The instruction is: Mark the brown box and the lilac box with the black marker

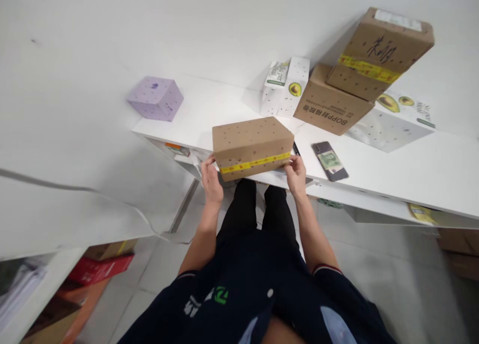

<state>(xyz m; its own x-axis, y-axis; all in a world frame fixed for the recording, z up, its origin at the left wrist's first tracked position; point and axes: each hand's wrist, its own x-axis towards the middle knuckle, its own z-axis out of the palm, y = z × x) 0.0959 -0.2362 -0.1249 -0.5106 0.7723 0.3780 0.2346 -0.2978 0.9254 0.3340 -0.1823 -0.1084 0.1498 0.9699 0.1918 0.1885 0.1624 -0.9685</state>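
Observation:
A brown cardboard box [252, 139] with yellow printed tape along its near side sits at the front edge of the white desk, slightly askew. My left hand [212, 181] grips its lower left corner, the fingertips partly hidden behind the box. At the lower right corner, my right hand [295, 175] holds the box with bent fingers. A dark pen-like object [296, 148] shows just beyond the box's right end. Farther right, a phone [330, 161] with a green picture on its back lies flat on the desk.
A lilac box [155, 98] stands at the desk's left end. White avocado-print cartons [285, 87] and stacked brown boxes [381, 54] line the wall. Under the desktop [396, 172] is an open shelf with a yellow packet [421, 212]. A cable [93, 189] hangs at left.

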